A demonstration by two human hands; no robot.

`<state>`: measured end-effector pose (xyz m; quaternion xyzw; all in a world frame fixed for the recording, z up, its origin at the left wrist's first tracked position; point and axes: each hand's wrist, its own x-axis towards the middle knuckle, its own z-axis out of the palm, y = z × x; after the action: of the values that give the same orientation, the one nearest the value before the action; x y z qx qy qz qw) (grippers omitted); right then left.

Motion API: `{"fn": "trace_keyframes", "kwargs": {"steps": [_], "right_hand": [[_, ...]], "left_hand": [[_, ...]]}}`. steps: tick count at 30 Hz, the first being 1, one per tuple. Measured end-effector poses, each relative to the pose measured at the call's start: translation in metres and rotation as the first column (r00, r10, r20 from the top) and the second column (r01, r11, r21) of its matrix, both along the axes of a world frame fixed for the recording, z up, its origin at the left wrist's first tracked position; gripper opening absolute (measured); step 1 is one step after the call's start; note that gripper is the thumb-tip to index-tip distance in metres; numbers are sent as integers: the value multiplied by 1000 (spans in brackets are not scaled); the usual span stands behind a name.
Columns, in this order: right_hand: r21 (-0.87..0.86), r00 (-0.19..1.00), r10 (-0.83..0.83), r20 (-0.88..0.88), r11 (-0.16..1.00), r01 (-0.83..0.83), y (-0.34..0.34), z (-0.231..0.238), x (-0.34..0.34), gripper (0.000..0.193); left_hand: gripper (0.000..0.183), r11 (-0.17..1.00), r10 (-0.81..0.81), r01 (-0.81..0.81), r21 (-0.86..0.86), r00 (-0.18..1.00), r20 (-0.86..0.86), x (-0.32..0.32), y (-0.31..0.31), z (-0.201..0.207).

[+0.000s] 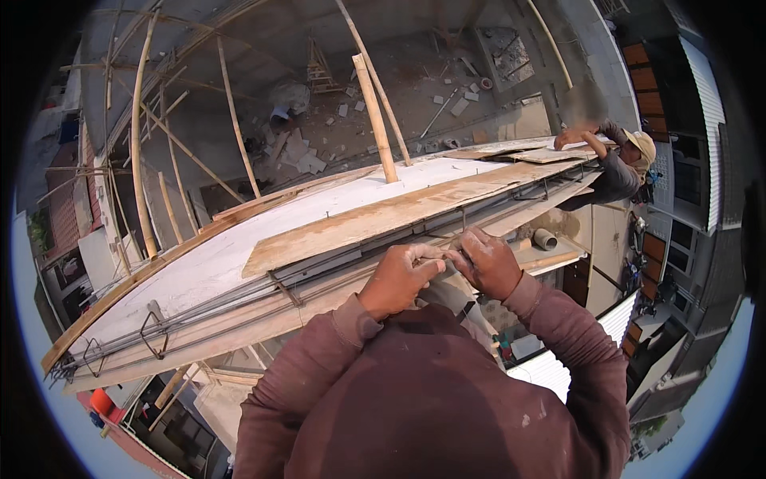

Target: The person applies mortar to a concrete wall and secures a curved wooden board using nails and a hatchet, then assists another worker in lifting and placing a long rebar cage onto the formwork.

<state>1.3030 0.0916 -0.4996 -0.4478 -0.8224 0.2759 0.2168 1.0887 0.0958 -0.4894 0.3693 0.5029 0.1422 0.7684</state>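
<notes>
My left hand (401, 279) and my right hand (487, 263) come together in front of my chest, at the near edge of a formwork trough. Fingers of both are closed in a pinch; what lies between them is too small to make out. Just beyond the hands run long steel reinforcing bars (231, 303) with bent stirrups (153, 335) around them, inside the narrow trough. A long plywood strip (383, 209) lies along the far side of the bars, on a pale slab surface (215, 259).
A co-worker (614, 164) in a cap leans over the right end, hands at thin boards (542, 154). Bamboo poles (373, 120) stand upright beyond the slab. A deep drop with a rubble-strewn floor (351, 96) lies behind. Near the right hand is a grey pipe (545, 239).
</notes>
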Motion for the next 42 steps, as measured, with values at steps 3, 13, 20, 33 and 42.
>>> {"fn": "trace_keyframes", "kwargs": {"steps": [3,13,20,33,42], "right_hand": [[-519,946,-324,-31,814,262,-7,9,-5,18],[-265,951,-295,-97,928,261,0,9,10,18],[141,992,116,51,982,-122,2,2,21,15],[-693,960,-241,-143,717,77,5,13,11,23],[-28,997,73,30,997,-72,-4,11,20,27]], "left_hand": [[26,996,-68,78,39,978,-198,13,-1,8],[20,998,8,0,64,993,-117,10,-2,-2],[17,996,-69,76,38,987,-144,12,6,14],[21,968,-83,144,205,956,-280,11,4,19],[19,981,-45,82,175,978,-206,7,1,15]]}}
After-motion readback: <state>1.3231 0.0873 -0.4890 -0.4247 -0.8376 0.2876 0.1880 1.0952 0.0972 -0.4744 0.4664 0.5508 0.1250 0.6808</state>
